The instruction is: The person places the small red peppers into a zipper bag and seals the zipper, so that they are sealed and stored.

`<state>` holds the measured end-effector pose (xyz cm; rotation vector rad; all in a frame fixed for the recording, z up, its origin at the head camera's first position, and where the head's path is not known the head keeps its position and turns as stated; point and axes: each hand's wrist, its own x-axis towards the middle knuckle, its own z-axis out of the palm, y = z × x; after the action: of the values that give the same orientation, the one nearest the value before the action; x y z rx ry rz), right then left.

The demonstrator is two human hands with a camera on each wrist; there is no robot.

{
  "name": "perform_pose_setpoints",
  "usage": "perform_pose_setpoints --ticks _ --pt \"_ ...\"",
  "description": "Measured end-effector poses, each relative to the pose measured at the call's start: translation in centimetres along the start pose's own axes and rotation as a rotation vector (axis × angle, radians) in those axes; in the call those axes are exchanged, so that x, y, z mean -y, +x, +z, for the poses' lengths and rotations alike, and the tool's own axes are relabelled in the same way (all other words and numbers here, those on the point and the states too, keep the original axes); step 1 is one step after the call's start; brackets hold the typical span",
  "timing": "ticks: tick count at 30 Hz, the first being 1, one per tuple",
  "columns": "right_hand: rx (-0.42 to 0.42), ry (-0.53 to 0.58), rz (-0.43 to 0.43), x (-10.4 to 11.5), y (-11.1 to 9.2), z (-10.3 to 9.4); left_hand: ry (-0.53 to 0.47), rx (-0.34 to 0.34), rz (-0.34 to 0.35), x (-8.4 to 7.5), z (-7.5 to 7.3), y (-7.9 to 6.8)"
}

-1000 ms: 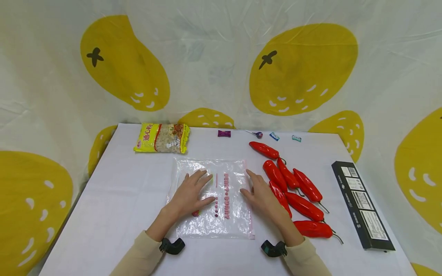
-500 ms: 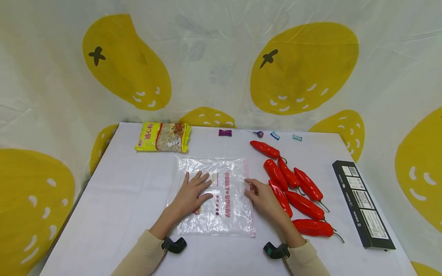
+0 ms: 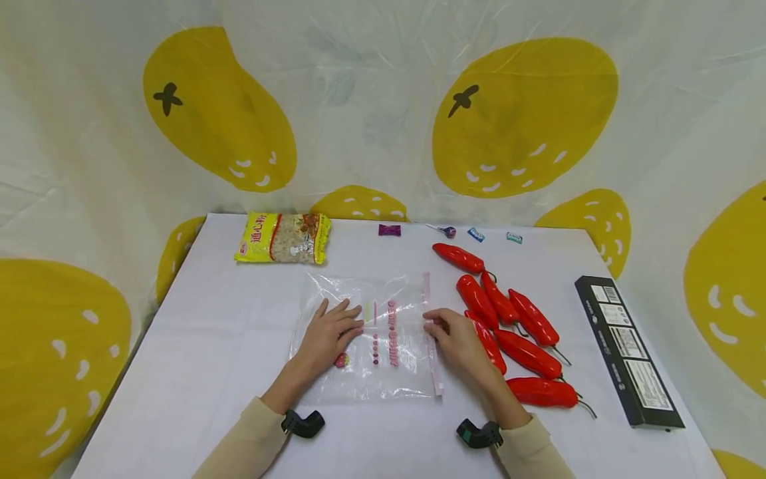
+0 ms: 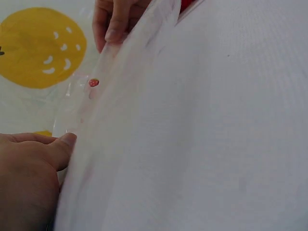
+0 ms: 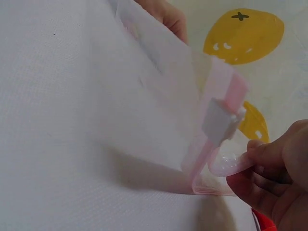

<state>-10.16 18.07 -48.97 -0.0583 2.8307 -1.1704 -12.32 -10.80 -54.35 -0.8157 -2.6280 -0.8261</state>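
A clear plastic zip bag (image 3: 409,359) with pink print and a pink zip edge lies in front of the person in the head view. My left hand (image 3: 326,336) rests flat on its left part, fingers extended; the thumb lies along the plastic in the left wrist view. At the right edge, my right hand (image 3: 457,339) pinches the bag's pink-edged mouth between thumb and fingers. A white slider (image 5: 222,122) sits on the zip strip in the right wrist view, where the bag's edge stands raised from the table. The left palm's underside is hidden.
Several red chili peppers (image 3: 526,356) lie right beside the right hand. A black box (image 3: 628,359) is farther right. At the back are a yellow pasta packet (image 3: 284,238), a purple-wrapped sweet (image 3: 389,230), a lollipop (image 3: 447,231) and two small wrapped candies (image 3: 476,234).
My right hand has gone from spread fingers by the bag's right edge to pinching that edge. The bag's right side has lifted slightly. My left hand has flattened onto the bag.
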Motion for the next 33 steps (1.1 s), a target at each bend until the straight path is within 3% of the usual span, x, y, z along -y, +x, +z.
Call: perform_pose_setpoints --ticks 6,10,15,19,23,27,33 --pt "-0.063 -0.088 -0.102 0.4 -0.9 -2.0 -0.085 -0.001 -0.043 0.3 -0.1 -0.3" --pt "-0.089 -0.177 -0.105 -0.2 -2.2 -3.8 -0.150 -0.024 -0.076 0.4 -0.2 -0.3" --pt "-0.106 -0.355 -0.009 -1.5 -3.9 -5.7 -0.225 -0.047 -0.097 0.3 -0.4 -0.2" --pt "-0.090 -0.429 0.091 -2.5 -5.2 -6.8 -0.242 -0.050 -0.108 0.2 -0.5 0.0" --pt "-0.040 -0.472 0.164 -2.9 -6.2 -7.3 -0.229 -0.057 -0.095 0.2 -0.6 0.2" --pt "0.005 -0.492 0.183 -3.2 -6.6 -7.2 -0.237 -0.060 -0.086 0.1 -0.7 0.2" --pt "-0.057 -0.400 0.143 -3.4 -6.0 -6.8 -0.250 -0.041 -0.079 0.1 -0.8 0.2"
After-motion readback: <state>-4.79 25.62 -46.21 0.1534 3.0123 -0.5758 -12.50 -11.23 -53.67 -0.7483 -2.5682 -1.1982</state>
